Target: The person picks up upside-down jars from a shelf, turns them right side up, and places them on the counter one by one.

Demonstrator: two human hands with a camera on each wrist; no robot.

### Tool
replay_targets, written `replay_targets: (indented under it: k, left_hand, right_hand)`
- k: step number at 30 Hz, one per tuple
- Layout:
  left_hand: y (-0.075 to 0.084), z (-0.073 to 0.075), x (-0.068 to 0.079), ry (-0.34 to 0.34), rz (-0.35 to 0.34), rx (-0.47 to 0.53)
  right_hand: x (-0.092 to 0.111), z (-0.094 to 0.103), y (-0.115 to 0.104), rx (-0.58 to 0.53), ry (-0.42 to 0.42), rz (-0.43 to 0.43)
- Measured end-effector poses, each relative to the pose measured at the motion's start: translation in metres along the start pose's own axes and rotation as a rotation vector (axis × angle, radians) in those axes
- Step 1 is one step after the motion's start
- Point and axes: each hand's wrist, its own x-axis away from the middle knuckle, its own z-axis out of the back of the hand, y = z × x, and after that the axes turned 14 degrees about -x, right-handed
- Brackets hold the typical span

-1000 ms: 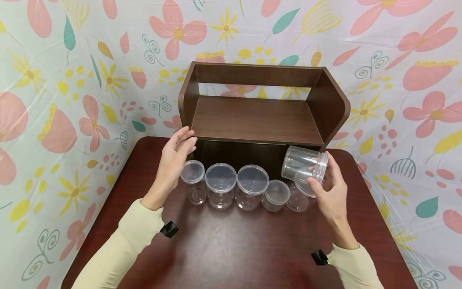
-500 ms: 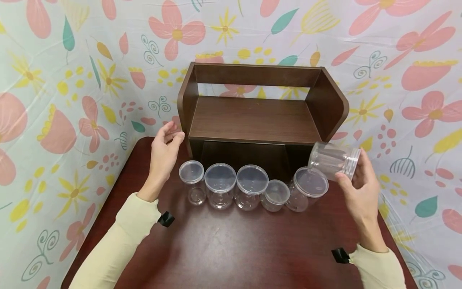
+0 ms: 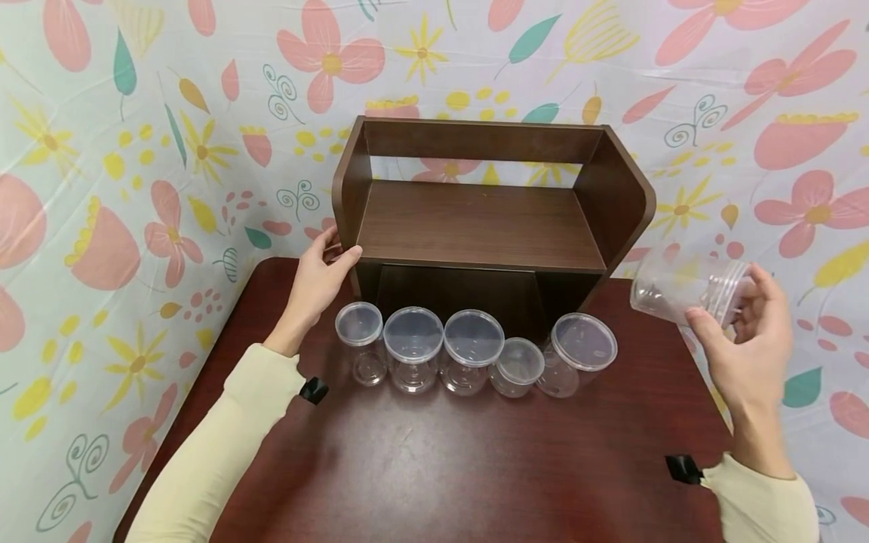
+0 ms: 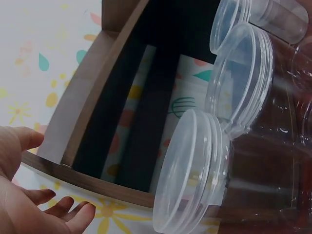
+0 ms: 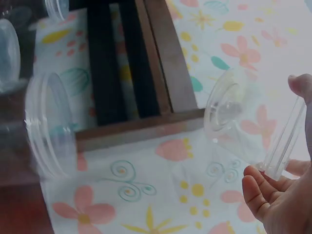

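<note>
My right hand (image 3: 753,347) grips a clear plastic jar (image 3: 679,290) round its ridged lid end, thumb in front. The jar lies sideways in the air, right of the brown wooden shelf (image 3: 475,222); in the right wrist view its clear base (image 5: 226,107) points away from the fingers. My left hand (image 3: 315,275) is at the shelf's left side panel, thumb by the front corner and the other fingers on the outer side. The left wrist view shows those fingers (image 4: 63,212) loosely spread beside the panel's edge.
Several lidded clear jars stand in a row before the shelf, from a slim jar (image 3: 360,324) through a short tub (image 3: 519,366) to a wide-lidded jar (image 3: 584,343). All rest on the dark red table (image 3: 407,467). Flowered cloth (image 3: 170,151) hangs behind and at the sides.
My right hand has carried the jar rightward, from above the row to beyond the shelf's right side. The left hand drew back left from the shelf's front corner, then came back to its left panel.
</note>
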Motion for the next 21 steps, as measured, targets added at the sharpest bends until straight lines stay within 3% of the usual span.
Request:
replay_targets:
  k: [5, 12, 18, 21]
  left_hand:
    - [-0.001, -0.003, -0.005, -0.012, -0.027, -0.014]
    - [-0.002, -0.007, -0.011, -0.016, -0.061, -0.046]
    - [-0.003, -0.01, -0.014, -0.017, -0.056, -0.079]
    - [-0.003, -0.011, -0.015, -0.019, -0.056, -0.095]
  right_hand:
    - [-0.008, 0.008, -0.012, 0.294, -0.007, 0.017]
    - [-0.016, 0.016, -0.02, 0.442, -0.032, 0.029]
    - [-0.016, 0.022, -0.014, 0.634, -0.097, 0.016]
    - [-0.016, 0.025, -0.01, 0.678, -0.125, 0.034]
